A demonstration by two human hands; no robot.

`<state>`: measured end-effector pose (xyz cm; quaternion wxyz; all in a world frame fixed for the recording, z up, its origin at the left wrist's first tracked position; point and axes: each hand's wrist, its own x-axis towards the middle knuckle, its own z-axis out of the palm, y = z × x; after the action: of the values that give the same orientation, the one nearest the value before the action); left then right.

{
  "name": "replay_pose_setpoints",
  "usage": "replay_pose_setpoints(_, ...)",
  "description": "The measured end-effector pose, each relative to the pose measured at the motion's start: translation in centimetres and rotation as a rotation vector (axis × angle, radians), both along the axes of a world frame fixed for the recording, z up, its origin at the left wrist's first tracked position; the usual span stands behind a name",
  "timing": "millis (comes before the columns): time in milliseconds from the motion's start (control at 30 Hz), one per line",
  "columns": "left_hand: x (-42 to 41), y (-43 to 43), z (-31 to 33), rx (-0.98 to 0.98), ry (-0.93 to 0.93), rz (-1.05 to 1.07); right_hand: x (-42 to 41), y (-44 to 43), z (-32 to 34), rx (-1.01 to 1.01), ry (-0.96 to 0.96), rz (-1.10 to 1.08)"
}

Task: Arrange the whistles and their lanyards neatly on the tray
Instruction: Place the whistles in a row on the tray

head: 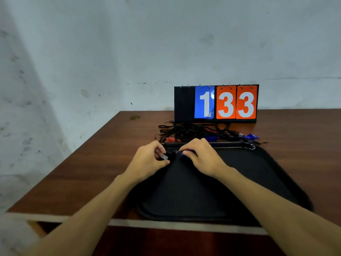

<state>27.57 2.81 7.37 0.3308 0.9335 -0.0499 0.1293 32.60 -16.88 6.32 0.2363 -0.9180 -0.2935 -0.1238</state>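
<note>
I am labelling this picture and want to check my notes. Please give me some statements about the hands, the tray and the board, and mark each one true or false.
1. The right hand pinches a blue whistle above the tray. True.
2. The scoreboard shows a blue 2 and an orange 44. False: it shows a blue 1 and an orange 33.
3. The pile of lanyards lies inside the tray. False: it lies on the table, between the tray and the scoreboard.
4. The left hand pinches a small pale piece close to the right hand. True.
</note>
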Motion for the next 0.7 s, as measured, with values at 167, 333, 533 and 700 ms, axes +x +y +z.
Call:
replay_pose_setpoints(167,0.3,0.2,-0.3,0.057,-0.022,-0.098,-0.9,-0.2,-0.2,0.057,0.007,0.004)
replay_pose_setpoints(333,0.7,0.7,-0.7,0.050,-0.009,-0.087,-1.1,-0.1,0.1,0.130,0.065,0.033)
replay_pose_setpoints(533,0.8,0.7,-1.1,0.034,-0.027,-0.109,-1.0,-0.1,0.1,0.262,0.165,0.065)
replay_pose_setpoints(700,1.0,0.9,-1.2,0.041,-0.046,-0.150,-1.2,0.0,0.5,0.219,0.106,0.090)
